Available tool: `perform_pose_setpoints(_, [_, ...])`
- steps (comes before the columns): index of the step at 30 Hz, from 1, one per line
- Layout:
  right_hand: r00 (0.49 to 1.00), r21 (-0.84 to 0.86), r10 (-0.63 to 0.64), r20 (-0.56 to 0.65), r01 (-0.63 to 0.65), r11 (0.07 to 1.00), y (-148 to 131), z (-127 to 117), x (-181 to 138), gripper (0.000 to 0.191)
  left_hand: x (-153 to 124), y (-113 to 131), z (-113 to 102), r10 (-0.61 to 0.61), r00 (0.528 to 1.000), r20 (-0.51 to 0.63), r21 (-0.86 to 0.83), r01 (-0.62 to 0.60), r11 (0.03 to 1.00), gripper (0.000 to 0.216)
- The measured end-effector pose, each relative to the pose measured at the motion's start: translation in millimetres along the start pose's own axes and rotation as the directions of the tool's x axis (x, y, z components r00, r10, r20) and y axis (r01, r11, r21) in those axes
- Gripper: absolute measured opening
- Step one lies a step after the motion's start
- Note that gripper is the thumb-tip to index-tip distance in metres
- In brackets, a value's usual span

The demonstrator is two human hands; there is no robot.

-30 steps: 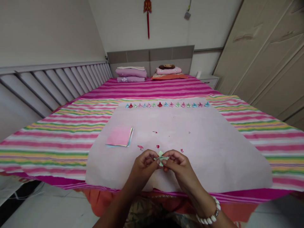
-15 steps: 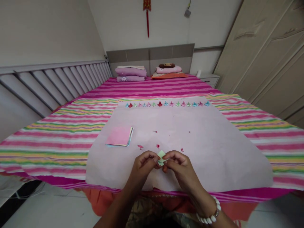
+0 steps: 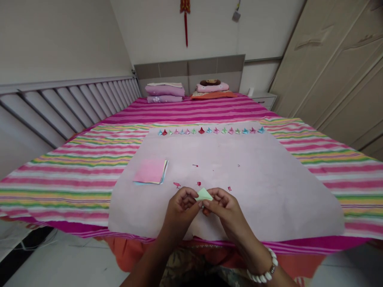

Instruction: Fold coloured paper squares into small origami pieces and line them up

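A small piece of pale green folded paper (image 3: 204, 194) is held up between both hands, its pointed top facing away from me. My left hand (image 3: 184, 205) pinches its left side, with the thumb along the lower edge. My right hand (image 3: 223, 204) grips the right side, its thumb close to the left thumb; a white bracelet circles that wrist. The lower part of the paper is hidden by the thumbs. Left of the hands lies a stack of square paper (image 3: 149, 170), pink on top, with other colours at its edges.
A light sheet (image 3: 269, 183) covers part of the striped bed. Along its far edge stands a row of several small folded paper pieces (image 3: 201, 130) in red, blue, green and pink. Small red printed marks show on the sheet. Folded bedding (image 3: 165, 91) lies by the headboard.
The green paper has gone from a partly opened shape to a flatter triangle. Both thumbs have come together at its lower edge.
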State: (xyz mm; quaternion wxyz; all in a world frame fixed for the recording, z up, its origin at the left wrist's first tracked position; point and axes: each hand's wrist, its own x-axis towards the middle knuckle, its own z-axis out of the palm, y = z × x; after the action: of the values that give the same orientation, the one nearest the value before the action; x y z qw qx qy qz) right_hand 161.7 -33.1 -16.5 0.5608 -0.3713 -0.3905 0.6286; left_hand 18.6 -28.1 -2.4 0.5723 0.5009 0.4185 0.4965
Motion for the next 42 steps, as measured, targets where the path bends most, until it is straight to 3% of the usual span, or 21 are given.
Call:
perform_pose_setpoints(5, [1.0,-0.044,0.024,0.003,-0.024,0.999,0,-2,2,0.025,1,-1,-1,0.034,0.999,-0.033,0.026,-0.033,0.999,0.038])
perform_pose_setpoints(12, [1.0,-0.112,0.007,-0.012,-0.008,0.994,-3,-1,1,0.024,3,-2,-4,-0.078,0.996,0.053,0.045,0.075,0.996,0.016])
perform_pose_setpoints(22, [0.998,-0.044,0.02,-0.057,-0.023,0.999,-2,-2,1,0.021,0,-5,-4,0.031,0.998,-0.062,0.153,-0.021,0.988,0.019])
perform_pose_setpoints(30, [0.997,0.032,0.014,-0.075,-0.011,0.999,1,-1,3,0.019,0,-3,0,0.07,0.994,-0.082,0.179,-0.054,0.982,0.021])
perform_pose_setpoints(33, [0.997,0.0,0.029,-0.067,-0.029,1.0,0,-1,3,0.022,0,-6,-1,0.078,0.994,-0.079,0.16,-0.065,0.985,0.013])
perform_pose_setpoints(37, [0.999,-0.046,0.034,-0.042,-0.036,0.998,-3,-3,2,0.023,0,-8,-4,0.218,0.972,-0.093,0.219,-0.193,0.956,0.017])
perform_pose_setpoints(40, [1.0,-0.077,0.023,-0.017,-0.024,0.997,-5,-6,2,0.023,0,-4,-9,0.361,0.932,0.037,0.368,-0.348,0.862,0.015])
perform_pose_setpoints(42, [1.0,-0.096,0.015,-0.006,-0.015,0.995,-7,-6,2,0.023,0,-1,-11,0.39,0.915,0.097,0.409,-0.394,0.823,0.018])
